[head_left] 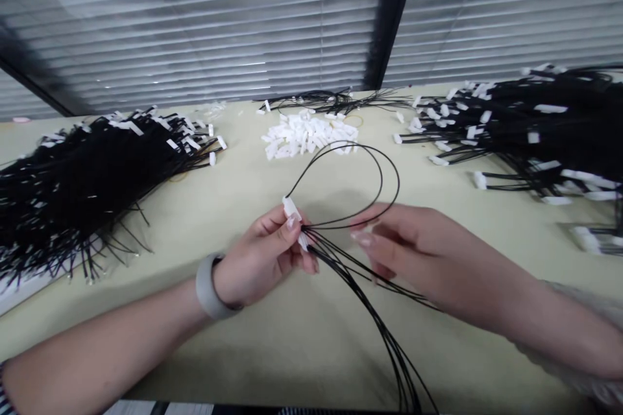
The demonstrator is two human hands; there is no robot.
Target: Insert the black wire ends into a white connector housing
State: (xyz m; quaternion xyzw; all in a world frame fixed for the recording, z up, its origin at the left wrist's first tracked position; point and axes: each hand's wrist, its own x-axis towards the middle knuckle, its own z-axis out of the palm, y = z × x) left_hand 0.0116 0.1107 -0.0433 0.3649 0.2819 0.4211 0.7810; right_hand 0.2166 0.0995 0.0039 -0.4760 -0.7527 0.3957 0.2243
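In left hand [260, 256], pinching white connector housing [292, 207] above worktop [272, 353]; curling right hand [413, 243] beside black wires [366, 306], cannot tell whether gripping. Apparently arranging wires; calls for steady housing, gentle guiding. Beyond: heaped white connectors [302, 135].

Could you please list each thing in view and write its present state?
White connector: held.
Left hand: closed on white connector.
Black wires: some looped, others trailing.
Right hand: partly curled by black wires; grip unclear.
Loose connectors: heaped.
Left cable pile: heaped.
Right cable pile: heaped.
Wristband: worn.
Blinds: lowered.
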